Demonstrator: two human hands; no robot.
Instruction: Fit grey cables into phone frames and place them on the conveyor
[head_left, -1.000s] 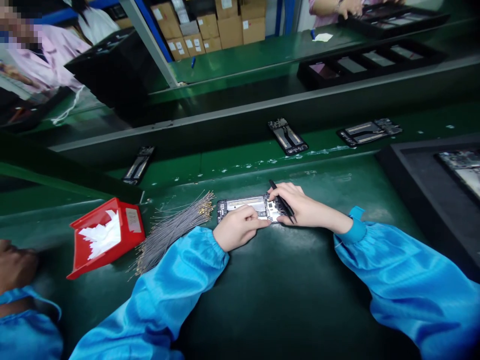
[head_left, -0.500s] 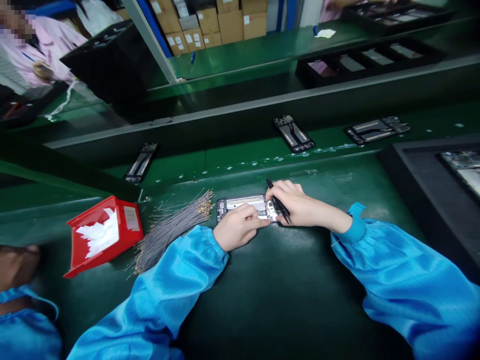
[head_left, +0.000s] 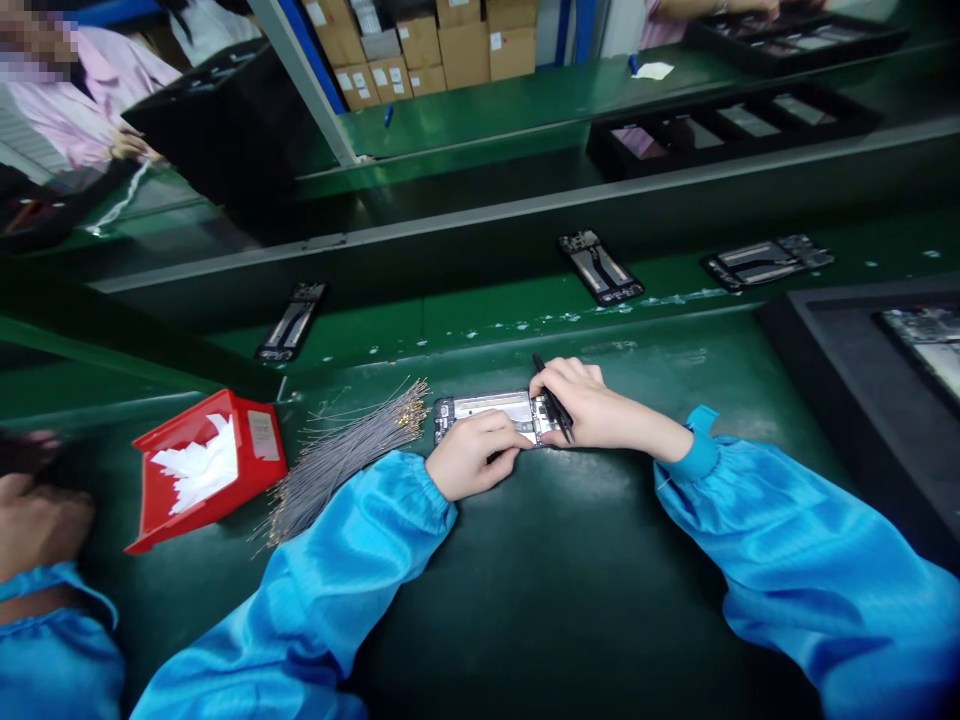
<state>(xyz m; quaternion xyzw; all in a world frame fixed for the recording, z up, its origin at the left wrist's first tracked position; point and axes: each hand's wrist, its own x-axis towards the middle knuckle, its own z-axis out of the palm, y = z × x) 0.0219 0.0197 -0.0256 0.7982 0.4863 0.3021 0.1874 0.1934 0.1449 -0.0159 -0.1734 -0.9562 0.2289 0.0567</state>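
**Phone frame pinned on the worktop, tweezers at its right end**

Phone frame [head_left: 491,412] lies flat and lengthwise on the dark green worktop [head_left: 570,600], straight ahead of me and between both hands. My left hand [head_left: 472,455] is curled over its near edge, with the fingers pressed on the middle and clamping it in place. My right hand [head_left: 585,405] grips black tweezers [head_left: 553,400] like a pen, and their tip is down at the frame's right end. I cannot make out whether the tip holds anything.

The frame is open, with its inner metal plate and small parts bare, so I judge the work to be midway: the piece is placed and steadied, and the fine work at the right end is not finished.

A bundle of thin wires [head_left: 337,455] fans out just left of the frame. A red bin [head_left: 206,470] with white scraps sits beyond the bundle. Other frames [head_left: 600,268] lie well apart on the belt [head_left: 487,320] behind. A black tray [head_left: 825,340] stands at the right, and a co-worker's hand [head_left: 37,520] shows at the far left.
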